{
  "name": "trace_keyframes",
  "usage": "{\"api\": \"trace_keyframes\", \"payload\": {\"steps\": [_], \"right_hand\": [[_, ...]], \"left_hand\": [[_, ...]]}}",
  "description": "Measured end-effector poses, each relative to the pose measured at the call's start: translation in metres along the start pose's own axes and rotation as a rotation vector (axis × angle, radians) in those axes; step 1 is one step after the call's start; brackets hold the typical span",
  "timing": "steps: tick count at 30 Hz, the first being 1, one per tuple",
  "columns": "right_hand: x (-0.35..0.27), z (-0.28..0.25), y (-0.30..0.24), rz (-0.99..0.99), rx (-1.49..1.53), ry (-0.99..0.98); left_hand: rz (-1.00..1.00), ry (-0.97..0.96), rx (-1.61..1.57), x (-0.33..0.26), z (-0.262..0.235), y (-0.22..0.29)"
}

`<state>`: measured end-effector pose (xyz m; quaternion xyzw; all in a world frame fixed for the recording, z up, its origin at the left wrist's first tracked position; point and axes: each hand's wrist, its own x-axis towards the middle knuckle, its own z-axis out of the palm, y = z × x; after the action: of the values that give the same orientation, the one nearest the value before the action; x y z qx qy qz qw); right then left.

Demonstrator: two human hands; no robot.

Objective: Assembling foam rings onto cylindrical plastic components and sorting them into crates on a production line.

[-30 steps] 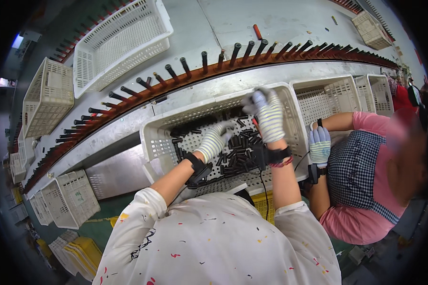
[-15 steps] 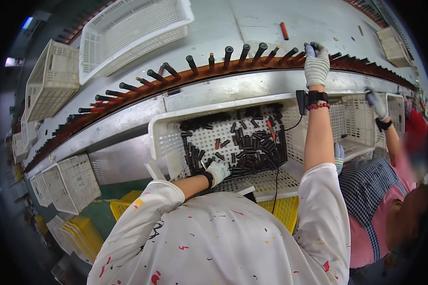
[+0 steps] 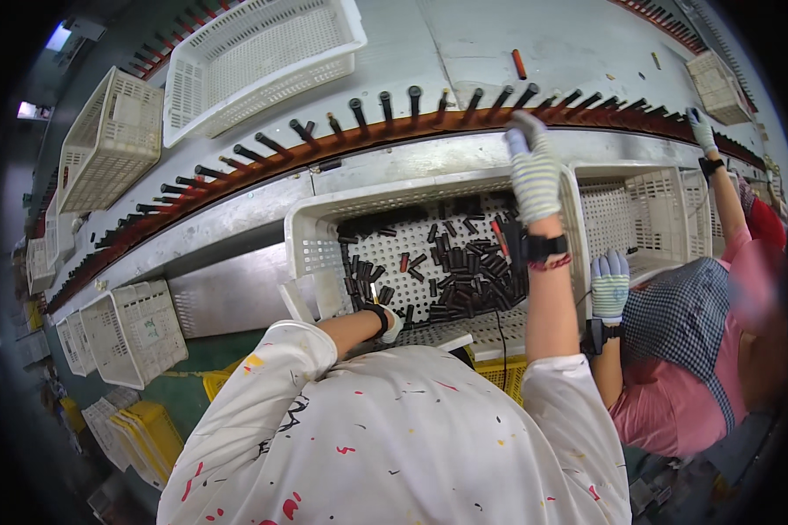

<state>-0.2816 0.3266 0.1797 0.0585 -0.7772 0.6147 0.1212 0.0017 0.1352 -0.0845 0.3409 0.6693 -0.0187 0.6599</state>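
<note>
My right hand (image 3: 534,171), in a striped glove, is above the right side of a white crate (image 3: 302,236), slightly blurred. Its fingers stretch toward a brown rail (image 3: 381,133) lined with upright black tubes (image 3: 356,114); I see nothing in them. Several short black tubes (image 3: 464,267) and a few red ones lie loose inside the crate. At the crate's near edge is my left hand (image 3: 394,325), gloved too, its fingers mostly hidden. A thin pale stick with a yellowish end (image 3: 375,296) shows beside it; whether that hand holds it is unclear.
On the right a co-worker's gloved hand (image 3: 610,284) rests by another white crate (image 3: 652,219); their other hand (image 3: 700,131) is near the rail. A large white basket (image 3: 263,101) and a red tube (image 3: 518,64) lie on the metal table. A black cord (image 3: 502,350) crosses the crate's front.
My right hand has left the rail and come down and left toward the crate. My left hand has drawn back slightly. The tubes on the rail have shifted left. The co-worker's hand has reached the rail.
</note>
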Motion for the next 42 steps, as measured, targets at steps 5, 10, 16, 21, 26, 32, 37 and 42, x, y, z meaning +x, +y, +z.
{"api": "trace_keyframes", "payload": {"steps": [5,10,16,21,26,32,37,42], "right_hand": [[-0.073,-0.006,-0.016,0.219,0.076,-0.181],[-0.114,-0.003,-0.014,0.192,-0.139,-0.503],[-0.138,0.001,-0.016,0.074,-0.105,-0.732],[-0.127,-0.002,-0.046,0.114,-0.035,-0.839],[-0.117,-0.005,-0.041,0.300,0.146,-0.747],[-0.089,-0.008,-0.025,0.002,0.024,-0.256],[0.010,-0.054,-0.011,0.143,0.316,0.363],[0.100,-0.093,0.027,-0.069,-0.072,0.441]], "left_hand": [[0.122,0.143,-0.334,-0.048,-0.031,-0.009],[0.323,0.399,-1.184,-0.178,-0.109,0.025],[0.721,0.897,-1.237,-0.225,-0.131,0.027],[0.659,0.736,-1.631,-0.237,-0.137,0.029],[0.714,0.712,-1.735,-0.225,-0.133,0.017],[0.816,0.758,-1.725,-0.230,-0.144,0.033],[0.620,0.742,-1.884,-0.211,-0.128,0.038],[0.499,0.704,-1.830,-0.202,-0.118,0.044]]}}
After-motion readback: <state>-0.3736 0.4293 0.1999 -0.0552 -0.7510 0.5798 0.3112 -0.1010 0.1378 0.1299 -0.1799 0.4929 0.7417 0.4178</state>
